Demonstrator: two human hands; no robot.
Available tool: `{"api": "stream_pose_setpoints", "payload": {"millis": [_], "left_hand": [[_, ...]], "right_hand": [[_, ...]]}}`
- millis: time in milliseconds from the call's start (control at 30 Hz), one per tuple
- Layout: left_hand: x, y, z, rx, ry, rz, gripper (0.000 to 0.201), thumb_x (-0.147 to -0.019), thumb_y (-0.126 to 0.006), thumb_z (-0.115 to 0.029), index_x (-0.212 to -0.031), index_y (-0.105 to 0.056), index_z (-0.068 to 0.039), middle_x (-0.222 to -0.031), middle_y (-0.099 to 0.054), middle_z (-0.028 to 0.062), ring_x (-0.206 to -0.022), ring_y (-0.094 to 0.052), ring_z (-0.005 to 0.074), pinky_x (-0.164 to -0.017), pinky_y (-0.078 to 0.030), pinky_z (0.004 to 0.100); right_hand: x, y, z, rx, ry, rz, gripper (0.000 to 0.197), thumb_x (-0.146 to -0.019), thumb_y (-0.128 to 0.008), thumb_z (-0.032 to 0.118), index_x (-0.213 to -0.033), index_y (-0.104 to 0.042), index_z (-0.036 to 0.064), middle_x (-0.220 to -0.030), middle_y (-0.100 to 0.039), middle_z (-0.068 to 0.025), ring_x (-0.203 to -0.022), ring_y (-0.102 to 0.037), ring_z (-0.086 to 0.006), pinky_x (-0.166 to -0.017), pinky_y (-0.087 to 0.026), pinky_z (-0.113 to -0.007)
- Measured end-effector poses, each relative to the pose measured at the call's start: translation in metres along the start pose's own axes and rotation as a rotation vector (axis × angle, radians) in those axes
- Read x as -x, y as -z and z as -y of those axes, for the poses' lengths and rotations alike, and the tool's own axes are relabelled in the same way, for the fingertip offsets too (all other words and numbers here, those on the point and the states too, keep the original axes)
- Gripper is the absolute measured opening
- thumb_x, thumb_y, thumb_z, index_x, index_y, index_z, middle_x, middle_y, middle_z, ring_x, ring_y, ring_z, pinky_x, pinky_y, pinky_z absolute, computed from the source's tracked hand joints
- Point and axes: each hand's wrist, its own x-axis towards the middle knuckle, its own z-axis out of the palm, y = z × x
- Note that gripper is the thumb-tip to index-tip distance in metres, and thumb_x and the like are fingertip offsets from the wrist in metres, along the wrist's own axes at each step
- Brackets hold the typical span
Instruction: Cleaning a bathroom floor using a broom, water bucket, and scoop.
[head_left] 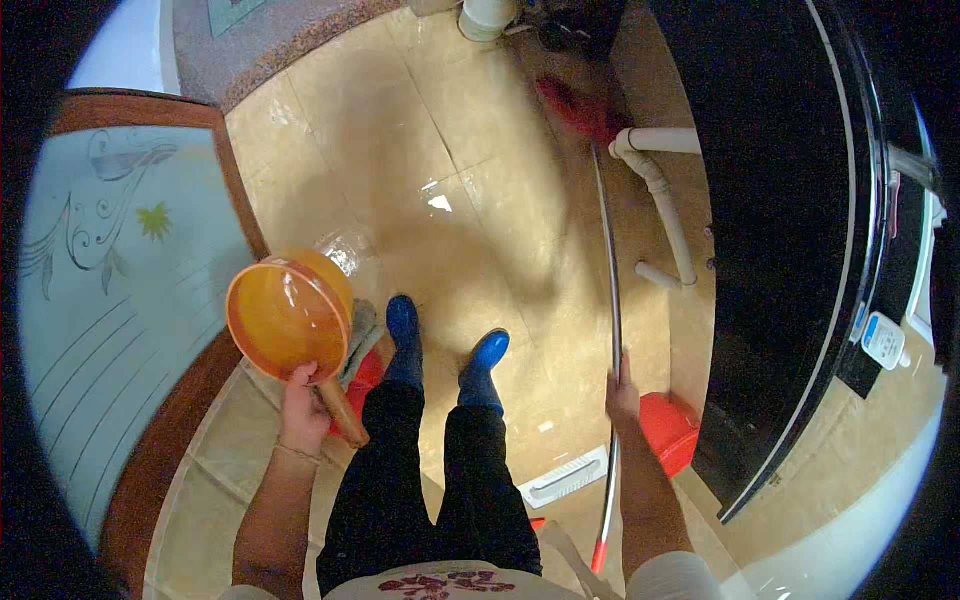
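Note:
My left hand (305,410) is closed round the handle of an orange plastic water dipper (290,315). The dipper is tilted so its hollow bowl faces up toward me, near the door at the left. With my right hand (623,398) I grip a long metal pole (611,270) that slants from beside my leg to the far wall. At its far end is a red broom-like head (578,108), blurred and in shadow, so its exact kind cannot be made out. The pole's near tip is red.
Tiled floor (420,130) shines wet. My blue boots (403,325) stand on it. A glass-panelled door (140,220) is at left. White drain pipes (652,180) and a black counter (770,200) line the right, with a red container (668,432) below. A white bottle (885,340) lies beyond.

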Motion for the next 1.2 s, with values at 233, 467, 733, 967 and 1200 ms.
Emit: {"api": "stream_pose_setpoints", "payload": {"millis": [233,467,733,967,1200], "left_hand": [[0.004,0.001,0.018,0.051,0.061,-0.059,0.027,-0.073,-0.055,-0.020,-0.098,-0.053,-0.010,-0.091,-0.057,0.0025,-0.081,-0.053,0.0195,-0.074,-0.043,0.0335],[-0.009,0.013,0.044,0.092,0.180,-0.008,0.028,-0.071,-0.057,-0.021,-0.097,-0.053,-0.009,-0.087,-0.056,0.0044,-0.077,-0.053,0.0213,-0.073,-0.044,0.0353],[0.012,0.000,0.045,0.027,0.000,-0.073,0.028,-0.073,-0.055,-0.019,-0.098,-0.052,-0.009,-0.088,-0.055,0.0033,-0.082,-0.052,0.0217,-0.077,-0.042,0.0350],[0.032,-0.030,0.031,0.057,0.035,0.006,0.031,-0.074,-0.054,-0.022,-0.103,-0.050,-0.009,-0.092,-0.053,0.0035,-0.084,-0.051,0.0220,-0.079,-0.041,0.0353],[0.011,0.004,0.039,0.123,0.006,-0.020,0.030,-0.076,-0.050,-0.011,-0.105,-0.047,-0.004,-0.099,-0.054,0.0065,-0.090,-0.053,0.0220,-0.079,-0.044,0.0365]], "right_hand": [[0.139,-0.016,-0.054,-0.085,0.392,-0.184,0.052,-0.088,-0.038,0.024,-0.134,-0.015,0.0160,-0.049,-0.045,-0.0107,-0.043,-0.048,-0.0232,-0.038,-0.036,-0.035],[-0.046,-0.005,0.015,-0.304,0.084,0.003,0.054,-0.089,-0.039,0.026,-0.135,-0.010,0.0215,-0.046,-0.040,-0.0039,-0.036,-0.044,-0.0140,-0.032,-0.038,-0.029],[0.162,-0.049,-0.038,0.000,-0.012,0.486,0.070,-0.086,-0.043,0.032,-0.134,0.005,0.0162,-0.054,-0.054,-0.0176,-0.042,-0.051,-0.0314,-0.037,-0.038,-0.043],[0.076,-0.021,0.002,0.239,0.141,0.300,0.066,-0.086,-0.040,0.038,-0.134,0.003,0.0239,-0.049,-0.053,-0.0157,-0.043,-0.052,-0.0334,-0.039,-0.040,-0.046],[-0.019,-0.028,0.012,0.369,0.507,0.162,0.063,-0.085,-0.041,0.035,-0.133,-0.004,0.0182,-0.061,-0.056,-0.0208,-0.060,-0.057,-0.0380,-0.052,-0.045,-0.048]]}}
